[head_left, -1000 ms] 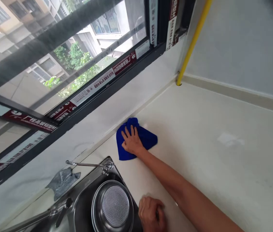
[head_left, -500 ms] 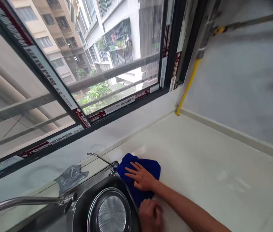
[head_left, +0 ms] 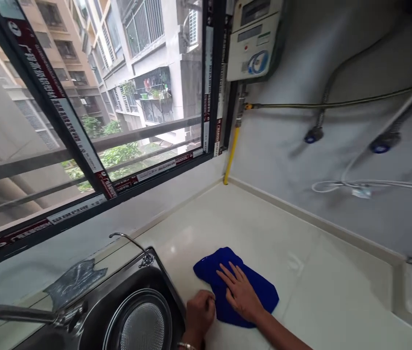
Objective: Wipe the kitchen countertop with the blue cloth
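A blue cloth (head_left: 260, 291) lies spread on the pale countertop, to the right of the sink. My right hand (head_left: 241, 291) rests flat on it, fingers stretched out and slightly apart. Beside the cloth's left edge, my left hand (head_left: 200, 311) is curled into a loose fist, with a bracelet at its wrist. I see nothing in the fist, and it sits between the cloth and the sink rim. In the steel sink (head_left: 165, 272) there is a round pan or lid (head_left: 143, 325) with a textured centre.
A small curved tap (head_left: 127, 236) stands at the sink's back corner, a larger faucet (head_left: 19, 315) at left. Grey crumpled plastic (head_left: 76, 282) lies behind the sink. A yellow pipe (head_left: 231, 155) meets the counter's corner, below a meter box (head_left: 253, 43). Loose white cable (head_left: 340, 184) hangs on the right wall.
The cloth and my right hand have slid right, away from the small tap and sink edge. My left hand has moved along beside the cloth. The view has turned right, bringing in the meter box.
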